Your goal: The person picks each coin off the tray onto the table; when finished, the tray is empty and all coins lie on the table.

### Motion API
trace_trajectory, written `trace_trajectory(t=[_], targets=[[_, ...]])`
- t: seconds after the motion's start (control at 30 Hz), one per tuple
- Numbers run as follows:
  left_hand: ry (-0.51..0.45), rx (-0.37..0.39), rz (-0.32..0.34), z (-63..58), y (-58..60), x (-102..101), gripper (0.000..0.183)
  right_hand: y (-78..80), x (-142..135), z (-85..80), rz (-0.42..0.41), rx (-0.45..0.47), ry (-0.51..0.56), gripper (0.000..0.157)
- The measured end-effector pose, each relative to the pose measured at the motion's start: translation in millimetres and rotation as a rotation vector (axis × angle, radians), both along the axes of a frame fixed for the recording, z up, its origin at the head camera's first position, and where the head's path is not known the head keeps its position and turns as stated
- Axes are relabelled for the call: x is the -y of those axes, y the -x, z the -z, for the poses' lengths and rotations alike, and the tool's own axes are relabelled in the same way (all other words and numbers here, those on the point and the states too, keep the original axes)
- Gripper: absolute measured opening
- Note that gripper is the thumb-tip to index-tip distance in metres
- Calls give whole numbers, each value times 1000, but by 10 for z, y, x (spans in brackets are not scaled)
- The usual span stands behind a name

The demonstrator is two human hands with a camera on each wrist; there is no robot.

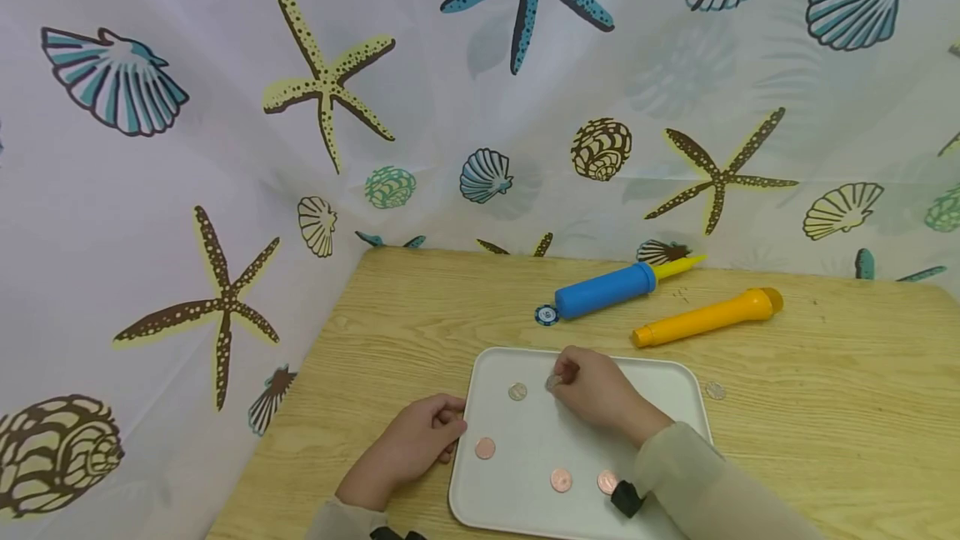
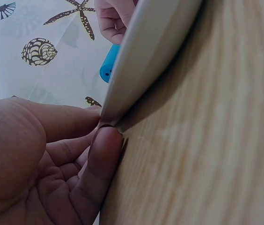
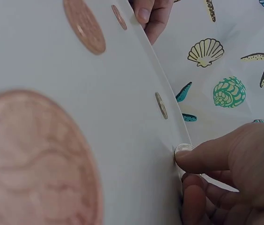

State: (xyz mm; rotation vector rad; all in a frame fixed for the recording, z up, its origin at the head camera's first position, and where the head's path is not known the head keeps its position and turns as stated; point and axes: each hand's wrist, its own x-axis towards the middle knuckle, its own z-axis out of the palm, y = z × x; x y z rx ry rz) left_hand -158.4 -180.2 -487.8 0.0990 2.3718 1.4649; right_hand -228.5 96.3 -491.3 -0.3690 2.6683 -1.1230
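A white rectangular tray (image 1: 536, 436) lies on the wooden table. My right hand (image 1: 596, 390) is over its far part, pinching a silver coin (image 3: 185, 147) between thumb and fingers; the coin stands tilted near the tray's far rim. Another silver coin (image 1: 517, 391) lies flat to the left of that hand. Nearer me on the tray are three copper coins: one at the left (image 1: 485, 447), one in the middle (image 1: 561, 480) and one by the right sleeve (image 1: 607, 482). My left hand (image 1: 412, 444) holds the tray's left rim with thumb and finger, as the left wrist view shows.
Behind the tray lie a blue hand pump (image 1: 606, 289) with a yellow nozzle, a poker chip (image 1: 547, 315) and an orange toy microphone (image 1: 705, 319). One silver coin (image 1: 716, 390) sits on the table (image 1: 825, 407) just right of the tray. A shell-patterned curtain (image 1: 420, 107) hangs behind and left.
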Motion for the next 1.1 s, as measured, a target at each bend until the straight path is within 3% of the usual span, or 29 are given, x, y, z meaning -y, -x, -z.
trace_trajectory(t=[0.2, 0.5, 0.73, 1.1], targets=[[7, 7, -5, -5, -6, 4, 34, 5, -65, 0, 19, 70, 95, 6], [7, 0, 0, 39, 23, 18, 34, 27, -158, -25, 80, 250, 278, 13], [14, -2, 16, 102, 55, 42, 34, 25, -229, -25, 113, 287, 341, 18], [15, 0, 2, 41, 28, 14, 35, -38, -355, -115, 157, 342, 410, 19]])
